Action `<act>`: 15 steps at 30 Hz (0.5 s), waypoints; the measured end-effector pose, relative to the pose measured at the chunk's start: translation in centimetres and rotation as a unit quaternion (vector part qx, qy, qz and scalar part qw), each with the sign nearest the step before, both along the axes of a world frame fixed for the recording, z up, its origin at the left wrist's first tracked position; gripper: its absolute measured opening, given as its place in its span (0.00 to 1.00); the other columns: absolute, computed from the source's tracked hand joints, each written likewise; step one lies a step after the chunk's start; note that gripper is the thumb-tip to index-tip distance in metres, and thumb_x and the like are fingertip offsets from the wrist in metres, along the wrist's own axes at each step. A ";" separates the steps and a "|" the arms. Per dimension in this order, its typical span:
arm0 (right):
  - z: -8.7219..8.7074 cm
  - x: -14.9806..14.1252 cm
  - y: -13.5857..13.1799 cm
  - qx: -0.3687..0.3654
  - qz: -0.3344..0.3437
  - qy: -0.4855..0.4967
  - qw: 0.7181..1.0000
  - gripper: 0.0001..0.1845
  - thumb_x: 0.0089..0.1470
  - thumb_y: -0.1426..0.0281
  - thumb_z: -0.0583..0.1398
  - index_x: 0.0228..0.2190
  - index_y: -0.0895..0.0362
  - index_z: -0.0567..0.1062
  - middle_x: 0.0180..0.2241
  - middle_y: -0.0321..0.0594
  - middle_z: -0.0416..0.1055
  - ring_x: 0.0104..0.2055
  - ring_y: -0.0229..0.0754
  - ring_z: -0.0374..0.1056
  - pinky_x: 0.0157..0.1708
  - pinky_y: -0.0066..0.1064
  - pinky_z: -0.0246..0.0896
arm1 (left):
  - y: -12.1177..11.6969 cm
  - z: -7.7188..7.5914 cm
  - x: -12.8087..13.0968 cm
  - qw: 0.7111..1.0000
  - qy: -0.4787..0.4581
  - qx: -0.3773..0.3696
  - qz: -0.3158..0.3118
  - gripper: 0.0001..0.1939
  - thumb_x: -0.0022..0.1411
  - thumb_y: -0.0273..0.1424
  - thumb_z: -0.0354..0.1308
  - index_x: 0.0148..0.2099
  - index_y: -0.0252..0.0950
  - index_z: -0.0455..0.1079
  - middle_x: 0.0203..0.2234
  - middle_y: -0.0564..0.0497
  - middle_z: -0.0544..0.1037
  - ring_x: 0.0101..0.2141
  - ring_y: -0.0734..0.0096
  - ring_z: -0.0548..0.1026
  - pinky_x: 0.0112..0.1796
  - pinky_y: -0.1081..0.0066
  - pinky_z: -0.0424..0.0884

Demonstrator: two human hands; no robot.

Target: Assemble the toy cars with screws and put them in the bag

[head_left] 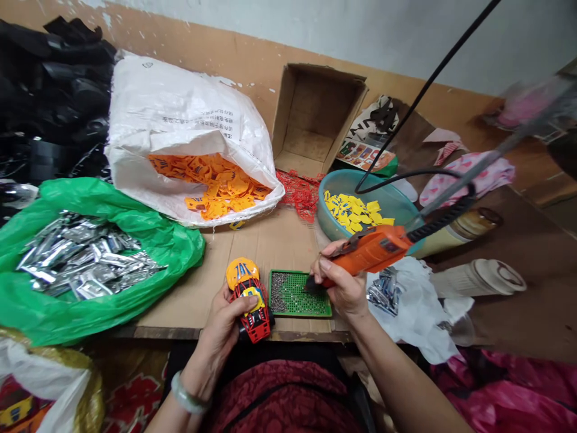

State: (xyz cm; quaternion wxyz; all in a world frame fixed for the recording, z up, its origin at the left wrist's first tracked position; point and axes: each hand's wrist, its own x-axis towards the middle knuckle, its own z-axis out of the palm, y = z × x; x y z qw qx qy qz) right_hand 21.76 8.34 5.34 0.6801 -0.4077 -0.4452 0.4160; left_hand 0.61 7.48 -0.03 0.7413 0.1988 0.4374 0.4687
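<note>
My left hand [224, 325] is closed round a small toy car [249, 299], red and black with an orange front and a yellow top piece, held at the table's near edge. My right hand [341, 282] grips an orange electric screwdriver [376, 251]. Its dark tip points down at the right side of a green tray [300, 294] that holds several tiny screws. A black coiled cord [439, 219] runs from the screwdriver up to the right.
A white sack [180, 114] of orange plastic parts and a green bag [108, 240] of silver parts lie at left. An open cardboard box [315, 114] stands behind. A teal bowl [374, 207] holds yellow parts. White plastic [419, 307] and a cup [482, 278] lie at right.
</note>
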 end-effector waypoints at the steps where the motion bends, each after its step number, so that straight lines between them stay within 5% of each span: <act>1: 0.9 -0.4 0.2 0.005 -0.002 0.015 1.000 0.09 0.51 0.70 0.65 0.35 0.54 0.72 0.17 0.26 0.65 0.17 0.36 0.63 0.24 0.31 0.62 | 0.0 0.1 0.1 1.000 -0.003 -0.003 0.004 0.28 0.34 0.28 0.76 0.41 0.31 0.73 0.28 0.47 0.82 0.25 0.67 0.77 0.28 0.69 0.76; 7: 5.2 -4.0 0.7 0.033 0.069 0.088 0.993 0.09 0.49 0.69 0.65 0.33 0.53 0.70 0.14 0.24 0.60 0.14 0.34 0.59 0.23 0.31 0.61 | 0.0 0.1 0.2 1.000 -0.010 0.001 0.015 0.26 0.36 0.29 0.75 0.41 0.31 0.73 0.29 0.46 0.82 0.26 0.67 0.77 0.28 0.69 0.76; 15: 4.1 -6.5 0.4 0.014 0.125 0.096 0.987 0.10 0.49 0.68 0.65 0.35 0.54 0.70 0.15 0.25 0.62 0.15 0.36 0.61 0.23 0.32 0.64 | -0.1 -0.2 0.3 0.999 -0.011 0.014 0.039 0.26 0.37 0.28 0.75 0.42 0.32 0.73 0.29 0.48 0.81 0.27 0.69 0.76 0.29 0.70 0.74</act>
